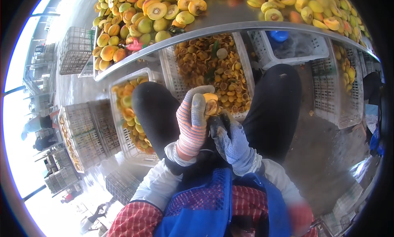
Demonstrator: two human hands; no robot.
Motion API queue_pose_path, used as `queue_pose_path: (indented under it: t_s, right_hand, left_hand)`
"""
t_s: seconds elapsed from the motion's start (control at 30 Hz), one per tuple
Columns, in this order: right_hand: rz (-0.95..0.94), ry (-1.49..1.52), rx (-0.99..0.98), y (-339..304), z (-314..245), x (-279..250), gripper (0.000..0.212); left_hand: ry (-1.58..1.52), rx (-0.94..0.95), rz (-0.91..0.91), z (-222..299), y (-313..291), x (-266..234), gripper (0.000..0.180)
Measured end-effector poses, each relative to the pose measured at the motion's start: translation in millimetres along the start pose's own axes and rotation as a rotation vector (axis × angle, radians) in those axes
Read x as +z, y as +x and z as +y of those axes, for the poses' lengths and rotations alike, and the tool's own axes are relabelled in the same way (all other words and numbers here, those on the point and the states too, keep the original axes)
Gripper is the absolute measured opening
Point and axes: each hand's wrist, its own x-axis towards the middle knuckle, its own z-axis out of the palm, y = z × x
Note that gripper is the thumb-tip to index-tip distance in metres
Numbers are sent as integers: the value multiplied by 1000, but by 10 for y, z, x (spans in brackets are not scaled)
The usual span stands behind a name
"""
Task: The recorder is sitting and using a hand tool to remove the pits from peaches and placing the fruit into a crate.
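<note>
My left hand, in a striped pink-and-white glove with grey fingertips, pinches a halved yellow-orange peach. Its hollowed brown cut side shows in part between the fingers. Close against the fruit from the other side is my right hand, in a blue-grey glove stained dark. The right fingers are curled together; whether they hold a tool is hidden. Both hands meet between my knees, above the near end of a white crate full of brownish fruit scraps.
A metal table ahead carries heaps of halved peaches, with a red-pink object among them. Another white crate of peach halves stands at my left knee. At right are a crate with a blue item and a further crate.
</note>
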Motion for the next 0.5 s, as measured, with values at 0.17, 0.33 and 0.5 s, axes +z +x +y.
queue_pose_path:
  t_s: [0.17, 0.33, 0.5]
  right_hand:
    - [39, 48, -83, 26, 19, 9, 38]
    - [-129, 485, 237, -71, -26, -50, 34]
    - [-129, 1017, 389, -130, -13, -29, 37]
  left_hand:
    - [-48, -68, -10, 56, 10, 16, 33]
    - [-20, -120, -125, 31, 74, -73, 35]
    - [-2, -146, -297, 6, 157, -100, 37]
